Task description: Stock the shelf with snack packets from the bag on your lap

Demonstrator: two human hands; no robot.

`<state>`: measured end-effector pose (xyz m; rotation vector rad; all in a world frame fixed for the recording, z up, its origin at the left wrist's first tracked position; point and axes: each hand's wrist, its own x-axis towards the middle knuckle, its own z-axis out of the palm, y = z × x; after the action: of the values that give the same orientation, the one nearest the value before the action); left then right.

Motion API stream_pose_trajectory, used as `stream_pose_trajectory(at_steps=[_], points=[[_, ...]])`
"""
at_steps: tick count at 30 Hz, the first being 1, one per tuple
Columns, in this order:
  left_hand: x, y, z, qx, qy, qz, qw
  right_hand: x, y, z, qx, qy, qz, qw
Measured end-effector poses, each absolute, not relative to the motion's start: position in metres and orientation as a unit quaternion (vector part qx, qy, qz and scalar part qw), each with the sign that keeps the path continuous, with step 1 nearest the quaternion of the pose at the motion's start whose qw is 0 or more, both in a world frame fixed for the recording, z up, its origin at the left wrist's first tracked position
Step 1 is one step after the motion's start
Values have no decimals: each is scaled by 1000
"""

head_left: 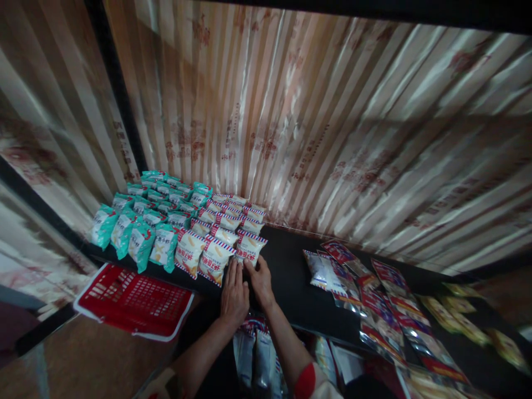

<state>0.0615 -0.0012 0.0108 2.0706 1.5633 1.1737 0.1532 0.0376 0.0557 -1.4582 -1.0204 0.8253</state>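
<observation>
A white snack bag (250, 247) with red-and-blue striped edges stands at the front right end of a block of similar bags. My left hand (235, 293) lies with its fingers stretched out and close together against the bag's lower left edge. At the lower right edge, my right hand (261, 281) has its fingers closed on the same bag. Just left of it stands another striped snack bag (216, 260), close to my left fingertips. Rows of teal snack bags (163, 246) fill the left end of the black shelf (286, 277).
A red basket (135, 302) sits below the shelf's left front edge. Flat packets (380, 305) lie on the right, with yellow packets (453, 316) beyond. More bags (261, 354) are under the shelf. A pleated curtain (291, 111) hangs behind.
</observation>
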Motion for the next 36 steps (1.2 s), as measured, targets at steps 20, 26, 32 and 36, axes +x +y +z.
stream_pose_trajectory(at_steps=[20,26,32,36], points=[[64,-2,11,740,549,383,68,154,45,44,-623,-448,336,546],[65,-1,6,734,546,400,55,153,41,37,-626,-433,335,556],[58,-7,14,743,528,405,75,153,24,29,-643,-410,292,577],[57,-16,13,751,515,401,104,153,10,24,-650,-404,280,579]])
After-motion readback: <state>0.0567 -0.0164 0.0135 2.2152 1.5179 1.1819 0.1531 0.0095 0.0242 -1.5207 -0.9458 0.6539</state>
